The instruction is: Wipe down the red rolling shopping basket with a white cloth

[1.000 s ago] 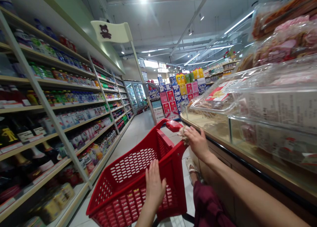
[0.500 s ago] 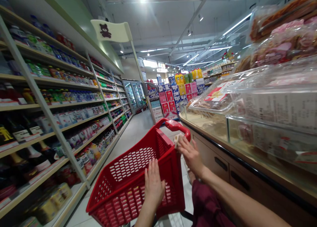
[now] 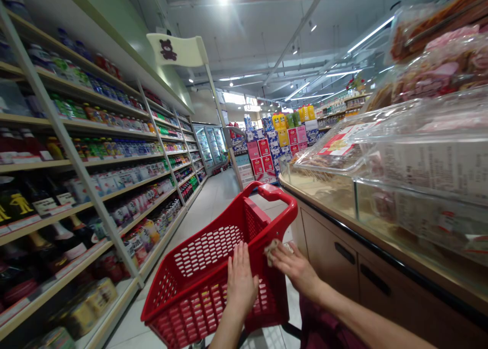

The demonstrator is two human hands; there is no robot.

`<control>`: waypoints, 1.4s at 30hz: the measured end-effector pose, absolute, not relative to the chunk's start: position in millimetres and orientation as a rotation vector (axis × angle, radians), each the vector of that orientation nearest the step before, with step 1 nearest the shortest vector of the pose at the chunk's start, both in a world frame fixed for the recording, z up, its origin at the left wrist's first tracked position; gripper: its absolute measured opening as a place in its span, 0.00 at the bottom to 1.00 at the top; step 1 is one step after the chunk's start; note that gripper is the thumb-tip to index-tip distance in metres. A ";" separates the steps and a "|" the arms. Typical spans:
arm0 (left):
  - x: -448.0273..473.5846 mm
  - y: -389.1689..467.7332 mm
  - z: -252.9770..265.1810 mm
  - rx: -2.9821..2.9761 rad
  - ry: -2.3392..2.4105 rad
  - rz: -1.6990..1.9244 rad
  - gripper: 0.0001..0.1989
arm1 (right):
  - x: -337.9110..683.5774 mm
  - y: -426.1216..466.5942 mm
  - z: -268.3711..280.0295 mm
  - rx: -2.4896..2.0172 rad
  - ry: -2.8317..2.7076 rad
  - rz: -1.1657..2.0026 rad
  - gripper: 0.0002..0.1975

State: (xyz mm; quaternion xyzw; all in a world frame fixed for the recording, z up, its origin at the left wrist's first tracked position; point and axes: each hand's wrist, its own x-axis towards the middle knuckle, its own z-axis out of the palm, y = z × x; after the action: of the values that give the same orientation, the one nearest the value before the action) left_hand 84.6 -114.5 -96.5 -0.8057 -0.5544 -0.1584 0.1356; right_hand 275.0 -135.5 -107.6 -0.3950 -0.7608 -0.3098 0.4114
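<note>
- Right hand, at 5 o'clock: it has slid down from the cart handle, which it covers a second ago, to the cart's red end panel.
- Its grip: fingers stretched over a bunched cloth, holding it against the panel.
- Left hand, at 6 o'clock: flat and unclenched on the cart's near rim, as before.
- Red cart, from 5 to 8 o'clock: the handle now shows bare.
- Display counter, from 3 to 5 o'clock: its black edge runs near the handle; whether they touch, I cannot tell.
- Stocked shelves, toward 9 o'clock: well apart from the hands.
- Floor: a pale strip opens between cart and shelves at 8 o'clock, narrowing beside stacked boxes at 2 o'clock.
</note>
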 end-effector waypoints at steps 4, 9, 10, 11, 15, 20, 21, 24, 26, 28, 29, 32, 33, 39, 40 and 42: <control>86.2 -114.0 -96.7 -2.337 -1.624 -0.440 0.38 | 277.7 -134.0 -102.2 -1.035 -1.829 -0.761 0.14; 87.1 -115.3 -96.4 -2.321 -1.629 -0.458 0.38 | 282.4 -130.0 -91.5 -1.088 -1.801 -0.769 0.16; 86.3 -114.6 -97.4 -2.324 -1.630 -0.447 0.38 | 281.5 -132.6 -98.1 -1.050 -1.902 -0.776 0.16; 85.2 -113.6 -98.7 -2.329 -1.625 -0.442 0.39 | 281.3 -135.2 -104.4 -1.012 -1.995 -0.782 0.16; 81.2 -108.5 -104.3 -2.331 -1.583 -0.473 0.38 | 298.4 -131.5 -90.5 -1.099 -1.894 -0.788 0.16; 84.1 -108.8 -103.4 -2.294 -1.597 -0.490 0.38 | 314.9 -104.6 -38.8 -1.367 -1.563 -0.745 0.16; 84.7 -109.6 -102.1 -2.298 -1.595 -0.489 0.38 | 310.5 -102.3 -39.0 -1.339 -1.622 -0.747 0.16; 85.1 -112.1 -97.3 -2.318 -1.603 -0.451 0.38 | 296.5 -101.7 -49.6 -1.123 -1.888 -0.771 0.16; 85.1 -113.6 -94.2 -2.340 -1.611 -0.414 0.38 | 296.7 -101.2 -50.1 -1.128 -1.898 -0.755 0.16; 86.0 -114.6 -92.2 -2.345 -1.630 -0.394 0.38 | 302.3 -99.0 -43.3 -1.323 -1.729 -0.702 0.16; 86.8 -114.8 -91.5 -2.340 -1.640 -0.394 0.38 | 304.0 -97.8 -39.7 -1.420 -1.637 -0.669 0.16; 88.9 -114.8 -90.5 -2.332 -1.651 -0.397 0.38 | 296.5 -97.5 -38.7 -1.463 -1.611 -0.614 0.17; 89.1 -114.7 -90.2 -2.339 -1.648 -0.390 0.38 | 291.7 -98.2 -41.2 -1.389 -1.700 -0.618 0.17; 88.6 -113.7 -91.0 -2.379 -1.617 -0.376 0.38 | 298.2 -93.2 -36.5 -1.429 -1.634 -0.576 0.17; 89.1 -113.0 -91.8 -2.371 -1.619 -0.384 0.38 | 300.4 -91.9 -34.7 -1.483 -1.551 -0.567 0.17; 90.1 -111.3 -93.1 -2.359 -1.621 -0.397 0.38 | 297.6 -91.7 -36.7 -1.466 -1.552 -0.584 0.17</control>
State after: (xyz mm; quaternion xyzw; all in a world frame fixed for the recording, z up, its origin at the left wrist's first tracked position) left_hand 90.1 -111.3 -93.1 -0.8098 -0.5566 -0.1364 0.1257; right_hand 297.6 -91.7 -36.7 -0.5922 -0.6272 -0.2360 0.4475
